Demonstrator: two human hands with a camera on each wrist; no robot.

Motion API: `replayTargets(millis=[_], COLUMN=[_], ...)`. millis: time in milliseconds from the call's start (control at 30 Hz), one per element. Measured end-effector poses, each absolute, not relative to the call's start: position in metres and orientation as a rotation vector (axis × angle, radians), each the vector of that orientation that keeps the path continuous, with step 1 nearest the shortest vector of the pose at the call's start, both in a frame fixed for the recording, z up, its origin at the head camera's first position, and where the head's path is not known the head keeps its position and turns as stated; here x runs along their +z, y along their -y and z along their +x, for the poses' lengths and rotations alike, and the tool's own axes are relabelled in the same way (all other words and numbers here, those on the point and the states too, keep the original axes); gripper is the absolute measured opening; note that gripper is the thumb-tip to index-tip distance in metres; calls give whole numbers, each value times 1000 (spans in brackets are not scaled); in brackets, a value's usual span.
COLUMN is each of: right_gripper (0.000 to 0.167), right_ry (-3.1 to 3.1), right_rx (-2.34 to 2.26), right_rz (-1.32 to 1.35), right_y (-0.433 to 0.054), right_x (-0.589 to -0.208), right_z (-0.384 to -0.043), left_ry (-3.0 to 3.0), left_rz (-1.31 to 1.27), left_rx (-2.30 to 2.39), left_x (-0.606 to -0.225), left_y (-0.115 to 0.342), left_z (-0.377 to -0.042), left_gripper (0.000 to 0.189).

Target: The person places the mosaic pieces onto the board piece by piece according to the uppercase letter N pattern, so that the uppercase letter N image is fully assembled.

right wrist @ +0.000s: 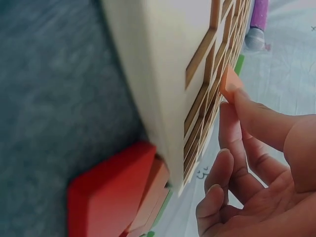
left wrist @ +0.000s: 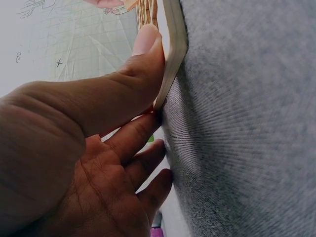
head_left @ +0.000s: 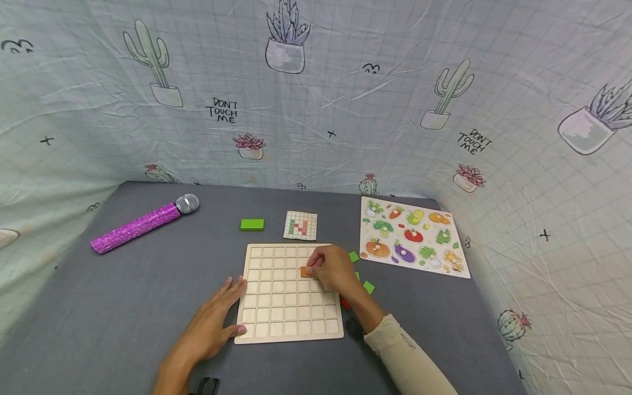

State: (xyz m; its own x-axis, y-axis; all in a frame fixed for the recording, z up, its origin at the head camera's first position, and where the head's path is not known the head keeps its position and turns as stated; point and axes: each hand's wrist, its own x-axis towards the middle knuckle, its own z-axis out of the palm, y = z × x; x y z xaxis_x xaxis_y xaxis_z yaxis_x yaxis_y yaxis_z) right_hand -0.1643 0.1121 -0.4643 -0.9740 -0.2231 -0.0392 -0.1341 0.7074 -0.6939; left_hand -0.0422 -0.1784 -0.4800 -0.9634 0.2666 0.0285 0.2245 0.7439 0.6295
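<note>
A pale wooden grid board point(head_left: 283, 293) lies flat on the grey table. My right hand point(head_left: 332, 269) pinches an orange square tile point(right wrist: 230, 84) between thumb and fingertips. In the right wrist view the tile stands tilted at the board's grid. My left hand point(head_left: 209, 323) rests along the board's left edge with its fingers extended. Its thumb point(left wrist: 140, 59) touches the rim near the corner. Beside the board's right edge lie a red tile point(right wrist: 116, 192) and several green tiles point(head_left: 368, 287), partly hidden by my right hand and arm.
Behind the board lie a small pattern card point(head_left: 300, 225) and a green block point(head_left: 252, 225). A purple glittery microphone point(head_left: 143, 224) is at the back left. A vegetable puzzle board point(head_left: 413, 236) lies at the back right. Printed cloth point(head_left: 316, 109) hangs around the table.
</note>
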Motion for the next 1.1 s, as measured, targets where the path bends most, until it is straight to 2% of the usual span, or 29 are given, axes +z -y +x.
replayTargets(millis=[467,1100], right_gripper=[13,12], right_ry=[-2901,-2753], right_rx=[-940,-1203], right_rz=[-446,-375], right_y=[-104,-140], right_x=[-468,-460], right_z=[-164,-161], left_ry=[-2857,-2878], left_rz=[386,393], left_rx=[1020,1006], left_x=[-478,-478], left_y=[178,180], left_z=[-42,-43], left_gripper=[95,90])
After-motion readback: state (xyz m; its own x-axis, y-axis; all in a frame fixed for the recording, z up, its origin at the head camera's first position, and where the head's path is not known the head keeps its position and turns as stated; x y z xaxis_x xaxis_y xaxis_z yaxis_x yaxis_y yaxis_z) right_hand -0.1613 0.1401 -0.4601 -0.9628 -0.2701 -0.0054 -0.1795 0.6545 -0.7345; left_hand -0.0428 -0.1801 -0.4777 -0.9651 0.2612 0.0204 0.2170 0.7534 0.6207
